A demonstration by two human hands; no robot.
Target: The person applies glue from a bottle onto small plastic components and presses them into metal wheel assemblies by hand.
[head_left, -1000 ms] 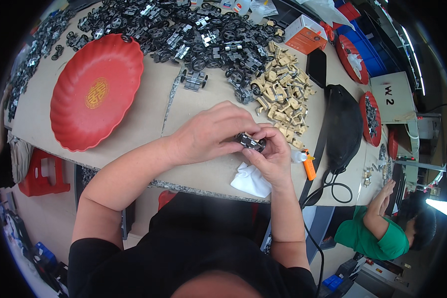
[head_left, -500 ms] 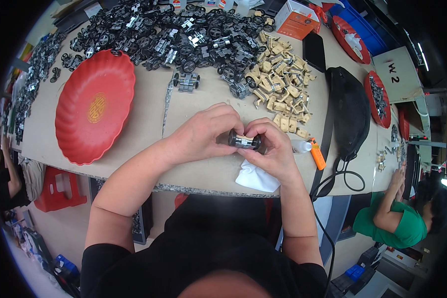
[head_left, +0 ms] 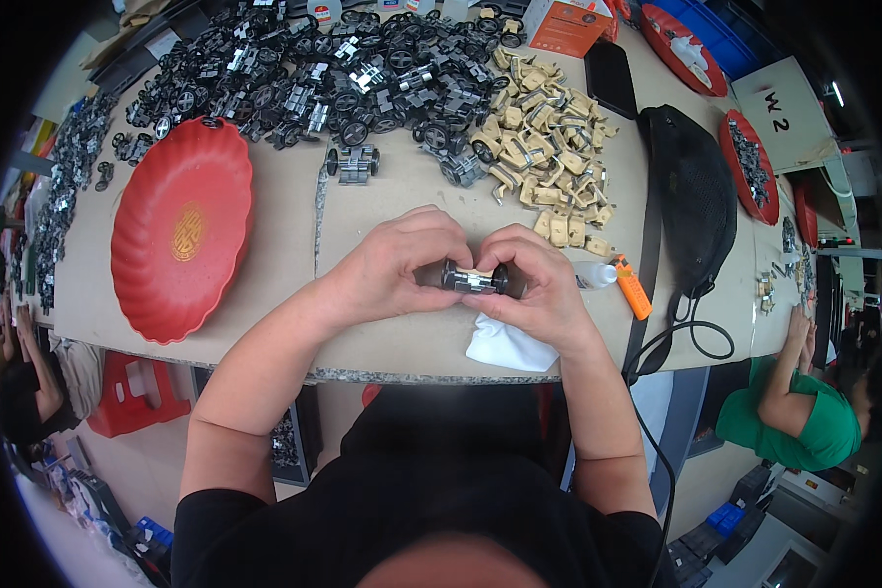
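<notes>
Between my two hands, over the near part of the table, is a small wheeled chassis [head_left: 474, 280] with black wheels at its ends, a silvery middle and a beige piece along its upper side. My left hand [head_left: 409, 263] pinches its left end between thumb and fingers. On the right end my right hand [head_left: 531, 284] has a matching grip, fingers curled on top and thumb below. A white cloth [head_left: 510, 343] lies under my right hand. Beyond my hands are a heap of black and silver wheeled chassis [head_left: 363, 83] and a pile of beige parts with metal pieces [head_left: 549, 147].
A red scalloped tray [head_left: 181, 235] stands at left. One chassis [head_left: 354, 165] sits apart from the heap. At right are a small clear bottle [head_left: 595, 275], an orange tool [head_left: 632, 287], a black pouch [head_left: 691, 196] with a cord, and a dark phone-like slab [head_left: 611, 78]. A person in green [head_left: 794, 416] works far right.
The view has shifted a little, so the table's things sit slightly differently in the picture. Both hands keep their grip on the chassis, which looks slightly turned.
</notes>
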